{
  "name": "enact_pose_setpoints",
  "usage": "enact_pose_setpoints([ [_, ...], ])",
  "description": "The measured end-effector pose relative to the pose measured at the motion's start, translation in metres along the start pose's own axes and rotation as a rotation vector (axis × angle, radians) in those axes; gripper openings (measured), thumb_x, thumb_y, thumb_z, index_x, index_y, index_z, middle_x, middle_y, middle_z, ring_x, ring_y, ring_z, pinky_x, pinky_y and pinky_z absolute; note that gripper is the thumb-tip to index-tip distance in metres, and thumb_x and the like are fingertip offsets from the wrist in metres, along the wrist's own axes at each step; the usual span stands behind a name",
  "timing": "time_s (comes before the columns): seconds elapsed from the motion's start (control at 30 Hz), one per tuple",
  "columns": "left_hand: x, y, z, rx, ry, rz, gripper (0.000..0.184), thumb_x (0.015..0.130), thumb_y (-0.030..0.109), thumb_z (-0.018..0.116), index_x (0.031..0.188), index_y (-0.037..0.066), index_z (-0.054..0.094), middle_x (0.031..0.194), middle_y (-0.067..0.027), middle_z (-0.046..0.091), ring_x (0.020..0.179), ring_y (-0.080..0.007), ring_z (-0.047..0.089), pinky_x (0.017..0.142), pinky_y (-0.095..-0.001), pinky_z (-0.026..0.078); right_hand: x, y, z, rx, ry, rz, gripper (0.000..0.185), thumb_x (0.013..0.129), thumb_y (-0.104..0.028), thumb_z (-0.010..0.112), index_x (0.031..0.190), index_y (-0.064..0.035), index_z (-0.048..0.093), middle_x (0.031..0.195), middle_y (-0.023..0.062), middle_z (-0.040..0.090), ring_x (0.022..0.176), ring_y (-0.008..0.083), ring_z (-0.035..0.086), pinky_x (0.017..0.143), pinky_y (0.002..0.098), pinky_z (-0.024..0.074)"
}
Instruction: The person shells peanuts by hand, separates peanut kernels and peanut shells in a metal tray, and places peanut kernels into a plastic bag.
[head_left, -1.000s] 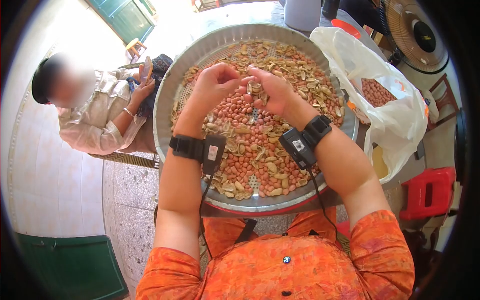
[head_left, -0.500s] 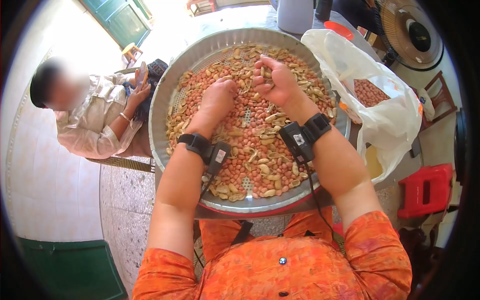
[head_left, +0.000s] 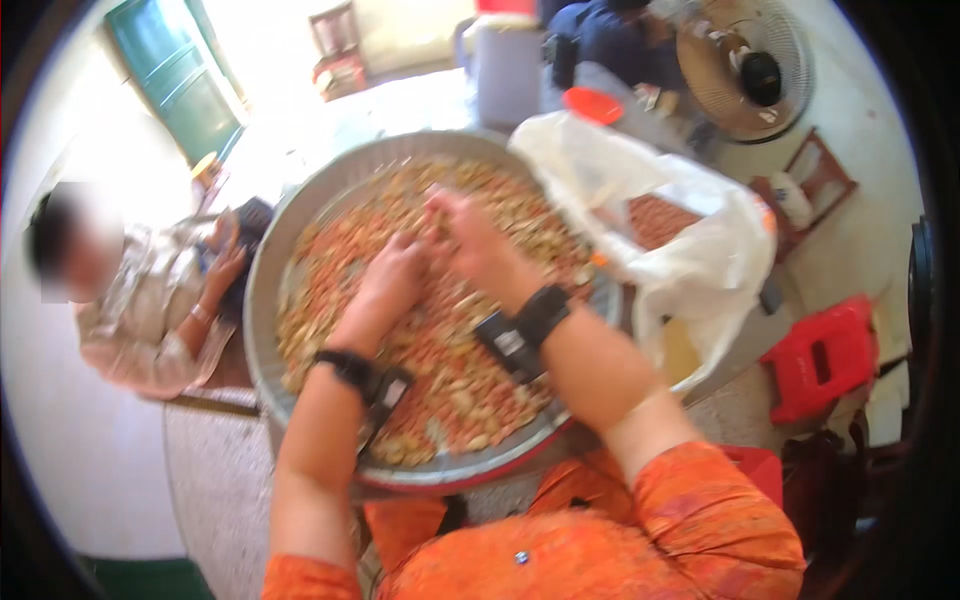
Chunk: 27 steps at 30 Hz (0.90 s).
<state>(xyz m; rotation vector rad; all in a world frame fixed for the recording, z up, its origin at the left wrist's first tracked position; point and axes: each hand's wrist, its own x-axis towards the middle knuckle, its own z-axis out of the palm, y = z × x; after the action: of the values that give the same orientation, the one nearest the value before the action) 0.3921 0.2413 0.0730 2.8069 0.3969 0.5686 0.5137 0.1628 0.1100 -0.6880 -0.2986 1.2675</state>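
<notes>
A large round metal sieve tray (head_left: 262,330) is spread with loose reddish peanut kernels (head_left: 400,400) and pale broken shells (head_left: 482,405). Above its middle, my left hand (head_left: 398,270) is closed, fingertips pinched beside my other hand; what lies between them is hidden by blur. My right hand (head_left: 482,240) is curled closed around peanuts, palm turned toward the left, its fingertips meeting the left ones or nearly so. Black straps with small boxes sit on both wrists.
A white plastic bag (head_left: 705,270) of peanut kernels stands open right of the tray. Behind are a grey jug (head_left: 505,75), a red dish (head_left: 594,105) and a fan (head_left: 745,70). One person (head_left: 150,300) sits at left, another (head_left: 610,45) at the back. A red stool (head_left: 822,360) stands right.
My hands have come together from being apart; the right one has moved in toward the left. The camera view has shifted, so the tray appears lower and further left.
</notes>
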Motion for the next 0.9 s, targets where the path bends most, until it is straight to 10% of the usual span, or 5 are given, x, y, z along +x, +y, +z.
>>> enact_pose_setpoints([
  [0.47,-0.015,-0.04,-0.009,-0.425,0.241,-0.379,0.012,0.076,0.009,0.06,0.075,-0.002,0.056,0.06,-0.0121,0.057,0.055,-0.02,0.055,0.054,-0.0317,0.043,0.002,0.011,0.0,-0.233,0.035,0.063,0.021,0.087,-0.027,0.049,0.074,-0.0108,0.048,0.062,-0.002,0.046,0.048,0.0078,0.044,0.036,0.0193,0.0304],
  [0.6,-0.014,-0.042,-0.013,-0.666,0.219,-0.485,0.021,0.084,0.02,0.053,0.07,0.005,0.048,0.057,-0.0008,0.047,0.041,-0.0071,0.04,0.036,-0.0214,0.032,0.002,0.014,-0.002,-0.28,0.007,0.073,0.022,0.087,-0.028,0.047,0.074,-0.0109,0.048,0.063,-0.0022,0.045,0.049,0.008,0.043,0.036,0.0192,0.0288],
  [0.9,-0.015,-0.035,-0.032,-1.208,0.12,-0.774,0.023,0.088,0.027,0.045,0.073,0.009,0.043,0.059,-0.0012,0.045,0.04,-0.0071,0.037,0.032,-0.0189,0.024,0.0,0.013,0.0,-0.282,-0.011,0.092,0.023,0.088,-0.028,0.045,0.073,-0.0114,0.047,0.061,-0.0028,0.044,0.048,0.0071,0.041,0.036,0.0191,0.0275],
])
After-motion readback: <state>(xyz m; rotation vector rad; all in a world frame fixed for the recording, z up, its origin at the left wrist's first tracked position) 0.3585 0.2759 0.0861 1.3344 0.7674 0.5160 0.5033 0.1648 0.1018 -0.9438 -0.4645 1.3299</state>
